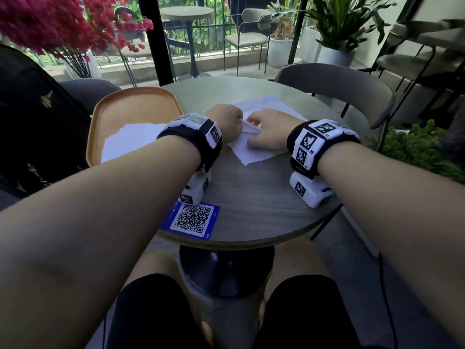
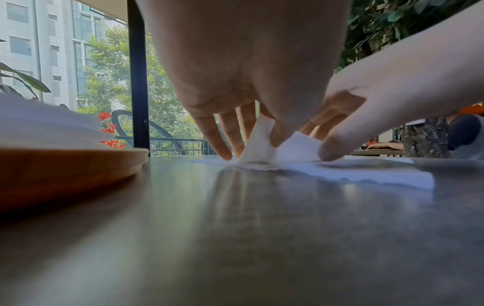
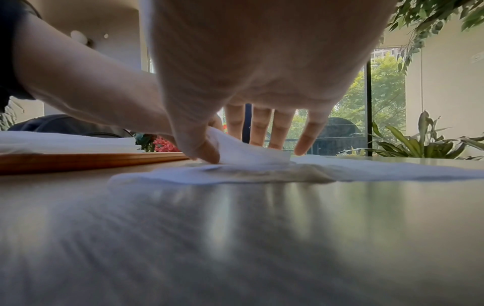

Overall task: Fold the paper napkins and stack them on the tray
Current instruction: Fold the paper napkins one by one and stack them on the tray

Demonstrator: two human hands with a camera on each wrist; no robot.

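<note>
A white paper napkin (image 1: pixel 254 153) lies on the round grey table (image 1: pixel 251 197), with one flap (image 1: pixel 249 128) raised between my hands. My left hand (image 1: pixel 234 122) pinches that flap (image 2: pixel 258 142) between thumb and fingers, fingertips down on the paper. My right hand (image 1: pixel 268 128) is on the napkin just right of it; its fingers (image 3: pixel 261 128) are straight with tips on the paper, and its thumb (image 3: pixel 203 147) presses beside the fold (image 3: pixel 243 152). An orange tray (image 1: pixel 136 104) at the left holds a stack of white napkins (image 1: pixel 130 141).
More white paper (image 1: pixel 266 104) spreads behind my hands. A blue QR card (image 1: pixel 192 219) lies near the table's front edge. A black bag (image 1: pixel 37 117) sits left of the tray, and a grey chair (image 1: pixel 334 84) stands behind the table on the right.
</note>
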